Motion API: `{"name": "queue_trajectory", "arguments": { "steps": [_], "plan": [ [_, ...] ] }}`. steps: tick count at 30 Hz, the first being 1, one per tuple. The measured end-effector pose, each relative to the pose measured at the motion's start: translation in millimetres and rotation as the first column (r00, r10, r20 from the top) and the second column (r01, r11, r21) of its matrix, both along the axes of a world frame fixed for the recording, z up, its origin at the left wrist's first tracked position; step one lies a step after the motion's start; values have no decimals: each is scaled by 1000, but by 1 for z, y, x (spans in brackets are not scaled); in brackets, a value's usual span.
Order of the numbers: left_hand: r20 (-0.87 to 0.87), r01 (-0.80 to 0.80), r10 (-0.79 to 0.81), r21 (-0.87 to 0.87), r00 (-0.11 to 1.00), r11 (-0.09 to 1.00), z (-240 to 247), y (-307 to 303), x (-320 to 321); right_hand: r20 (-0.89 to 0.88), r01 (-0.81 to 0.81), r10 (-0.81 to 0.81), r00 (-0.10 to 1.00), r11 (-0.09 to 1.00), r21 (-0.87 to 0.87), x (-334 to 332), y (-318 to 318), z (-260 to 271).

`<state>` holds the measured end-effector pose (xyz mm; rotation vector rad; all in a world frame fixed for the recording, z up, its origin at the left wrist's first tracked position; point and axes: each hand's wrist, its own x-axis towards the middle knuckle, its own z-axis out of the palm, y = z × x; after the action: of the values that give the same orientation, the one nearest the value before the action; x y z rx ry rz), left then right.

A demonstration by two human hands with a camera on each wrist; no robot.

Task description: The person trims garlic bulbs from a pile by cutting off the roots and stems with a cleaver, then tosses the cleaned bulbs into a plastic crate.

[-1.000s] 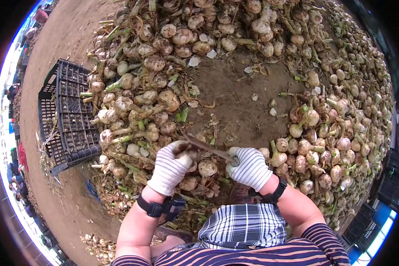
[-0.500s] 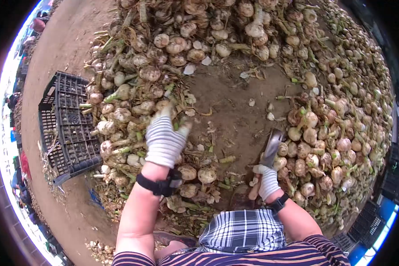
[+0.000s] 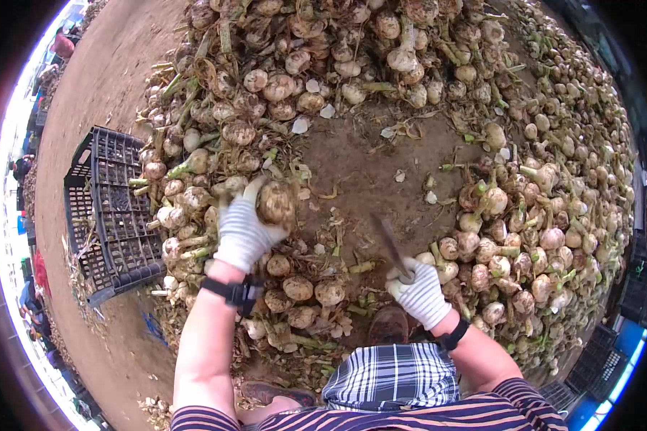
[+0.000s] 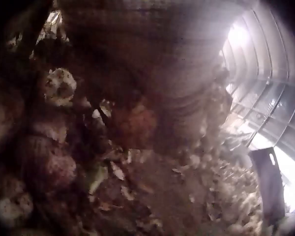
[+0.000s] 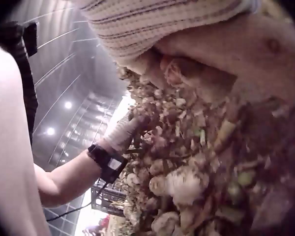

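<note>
In the head view my left hand (image 3: pixel 246 231), in a striped white glove, grips a dirt-covered garlic bulb (image 3: pixel 277 203) over the left pile. Its thumb and fingers lie round the bulb's side. My right hand (image 3: pixel 420 293), gloved alike, holds a knife (image 3: pixel 393 248) by its handle, the blade pointing forward and left over bare soil. The handle's butt (image 5: pixel 201 81) sticks out below the glove in the right wrist view. That view also catches the left hand (image 5: pixel 122 133) farther off. The left wrist view is dark, with the glove (image 4: pixel 152 54) across its top.
Garlic with cut stems (image 3: pixel 295 86) is heaped ahead and to the left. Trimmed bulbs (image 3: pixel 510 251) form a large pile at right. A black plastic crate (image 3: pixel 111 208) lies tipped at the left. Bare soil (image 3: pixel 381 165) with peel scraps is between the piles.
My left hand first came away from the knife, reached open toward the left pile, and now has a bulb in its grip. The knife swung out to the right, then back toward the middle.
</note>
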<state>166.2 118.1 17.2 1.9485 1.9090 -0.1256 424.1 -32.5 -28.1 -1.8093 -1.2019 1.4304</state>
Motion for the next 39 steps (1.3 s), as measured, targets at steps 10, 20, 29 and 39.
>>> {"name": "queue_trajectory", "arguments": {
  "steps": [10,20,29,39],
  "plan": [
    [843,59,537,-536,-1,842,-26,-80,-3,555,-697,512,656,694,183,-37,63,57],
    [868,-194,482,-456,118,868,-21,-124,12,514,-714,544,663,667,215,-52,56,33],
    [940,-251,70,17,334,968,14,-97,-29,646,-361,263,717,932,21,-19,71,8],
    [657,79,-176,175,733,981,-1,-98,-10,595,-743,536,599,650,161,-58,63,60]
  ]
}}
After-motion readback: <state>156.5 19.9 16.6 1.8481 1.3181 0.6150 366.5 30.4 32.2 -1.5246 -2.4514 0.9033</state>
